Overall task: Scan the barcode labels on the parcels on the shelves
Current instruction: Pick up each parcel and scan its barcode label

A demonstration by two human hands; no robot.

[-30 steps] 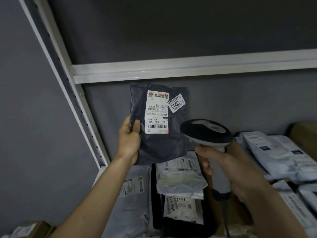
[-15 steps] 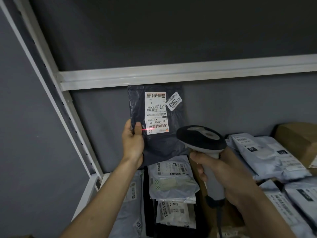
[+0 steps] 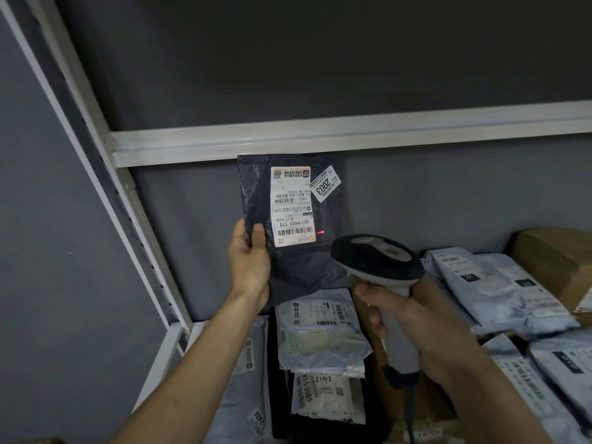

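The dark parcel (image 3: 290, 225) is held upright before the shelf rail (image 3: 320, 139), clamped in the left hand (image 3: 251, 261). The scanner (image 3: 378, 261) is gripped in the right hand (image 3: 413, 328) — scanning is in hand. The red dot (image 3: 320, 232) falls just right of the barcode label (image 3: 293, 206) — re-aiming leftward is judged necessary.

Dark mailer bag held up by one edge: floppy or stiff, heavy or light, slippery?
The dark bag is probably floppy: its film is creased and puckered below the label. It is likely light, since the left hand holds it upright by one edge alone. The glossy plastic may be slippery, so a pinch near the edge could slide.
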